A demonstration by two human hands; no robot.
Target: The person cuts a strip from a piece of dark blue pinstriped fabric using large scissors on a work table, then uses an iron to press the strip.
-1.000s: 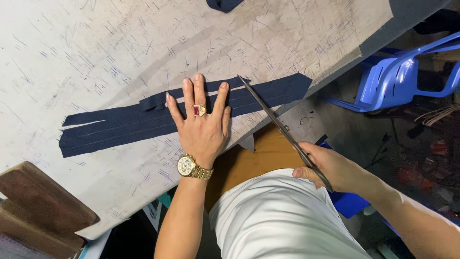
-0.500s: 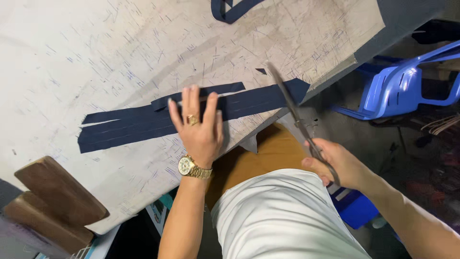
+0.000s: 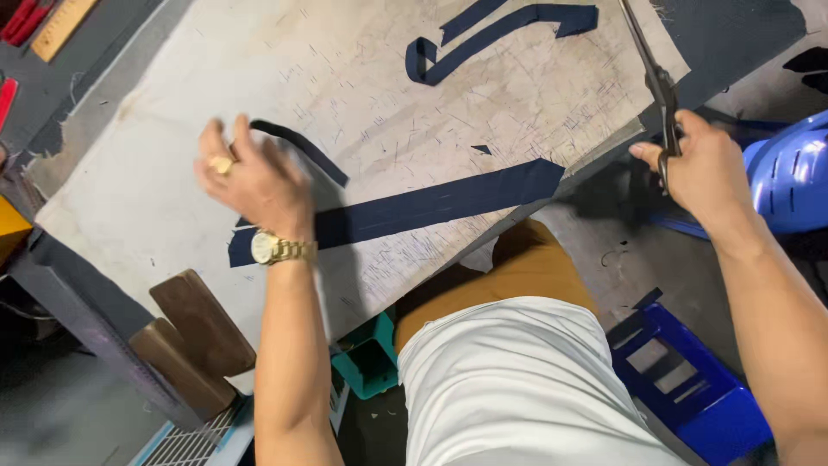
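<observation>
Head view: the left hand (image 3: 250,177) is raised just over the table (image 3: 155,155), fingers bent and blurred. A thin navy strip (image 3: 302,148) runs from the fingers down to the right across the board; the blur makes it impossible to tell whether the fingers are pinched on its end or only touching it. A gold ring sits on one finger and a gold watch (image 3: 272,248) on the wrist.

The right hand (image 3: 703,168) is off the table's right edge, closed around the handles of the scissors (image 3: 651,73). The blades point up and away, clear of all fabric.

A wide navy band (image 3: 431,207) lies flat on the table near the front edge, between the two hands. A curled navy strip (image 3: 500,30) lies at the far side. Two wooden blocks (image 3: 194,341) rest at the table's near left corner. A blue chair (image 3: 789,173) stands to the right.
</observation>
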